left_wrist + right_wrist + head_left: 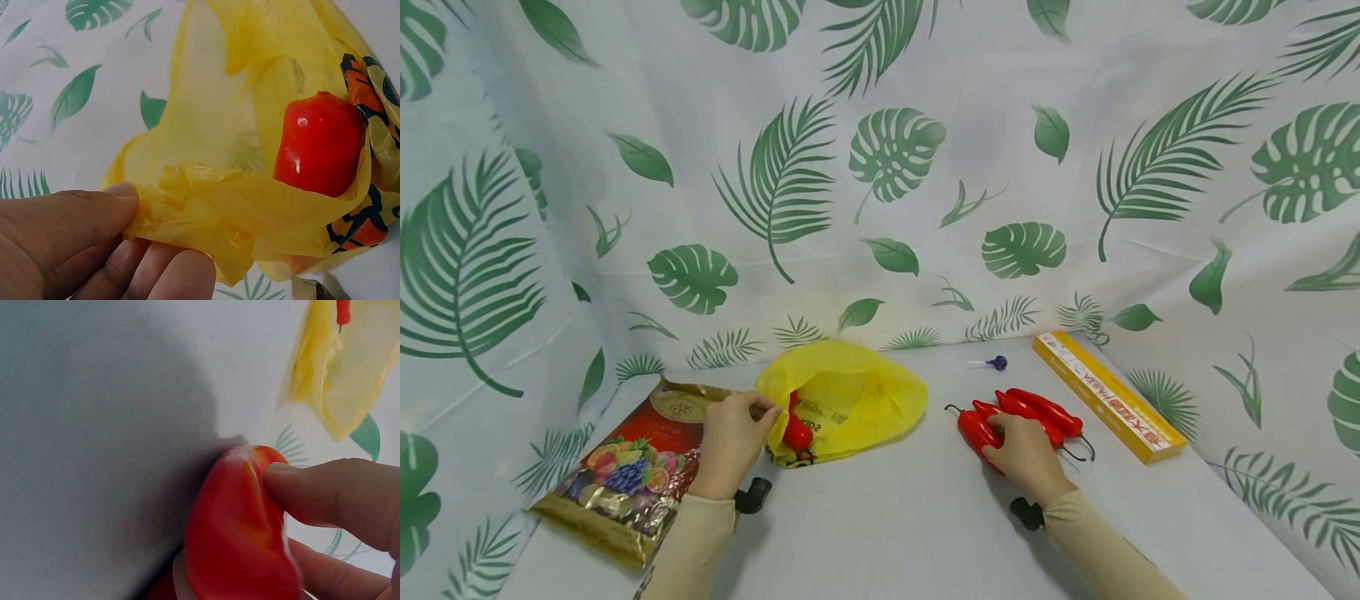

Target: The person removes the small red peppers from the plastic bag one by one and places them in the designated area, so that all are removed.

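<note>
Head view showed the left hand (731, 442) pinching the rim of a yellow bag (850, 400), thumb over fingers, holding its mouth apart. Inside that mouth, just past the fingertips, lay a red pepper (320, 152). Under the left wrist sat a snack packet (625, 475). Well apart to the right, the right hand (1026, 457) curled around one pepper (976, 427) of a small pile on the table (887, 525); the wrist view confirmed a thumb pressed on red skin, though it was too close to tell which part. More peppers (1045, 410) lay just beyond the knuckles, a long yellow box (1108, 394) farther right, and a small purple-tipped object (996, 362), perhaps a lollipop, beyond them.
</note>
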The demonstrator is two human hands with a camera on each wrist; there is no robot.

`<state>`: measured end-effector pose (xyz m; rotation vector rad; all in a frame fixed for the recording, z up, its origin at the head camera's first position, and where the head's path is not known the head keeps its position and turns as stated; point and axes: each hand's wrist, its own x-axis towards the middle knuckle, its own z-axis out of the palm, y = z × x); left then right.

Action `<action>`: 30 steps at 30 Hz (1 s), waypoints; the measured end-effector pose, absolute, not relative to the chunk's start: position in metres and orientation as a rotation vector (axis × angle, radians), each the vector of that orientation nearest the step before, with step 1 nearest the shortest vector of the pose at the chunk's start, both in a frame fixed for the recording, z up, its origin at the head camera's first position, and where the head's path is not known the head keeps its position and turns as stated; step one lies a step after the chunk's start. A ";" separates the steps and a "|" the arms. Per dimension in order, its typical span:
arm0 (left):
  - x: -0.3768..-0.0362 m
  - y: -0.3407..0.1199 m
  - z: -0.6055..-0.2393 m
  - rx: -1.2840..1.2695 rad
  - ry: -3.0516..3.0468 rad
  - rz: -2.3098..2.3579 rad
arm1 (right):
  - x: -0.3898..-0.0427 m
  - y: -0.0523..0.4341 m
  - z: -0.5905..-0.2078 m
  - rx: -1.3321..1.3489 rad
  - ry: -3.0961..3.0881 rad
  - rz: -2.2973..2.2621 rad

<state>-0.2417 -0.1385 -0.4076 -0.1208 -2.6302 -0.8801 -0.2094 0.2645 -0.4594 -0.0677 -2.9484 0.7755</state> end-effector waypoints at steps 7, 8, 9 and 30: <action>-0.241 -0.139 -0.408 -0.123 -2.634 -0.883 | -0.209 0.266 -0.460 -0.101 -2.947 0.751; -0.241 -0.139 -0.408 -0.124 -2.633 -0.882 | -0.209 0.266 -0.460 -0.098 -2.944 0.746; -0.241 -0.139 -0.408 -0.125 -2.632 -0.881 | -0.208 0.265 -0.459 -0.097 -2.941 0.742; -0.242 -0.146 -0.407 -0.113 -2.609 -0.843 | -0.235 0.209 -0.456 0.114 -2.753 1.042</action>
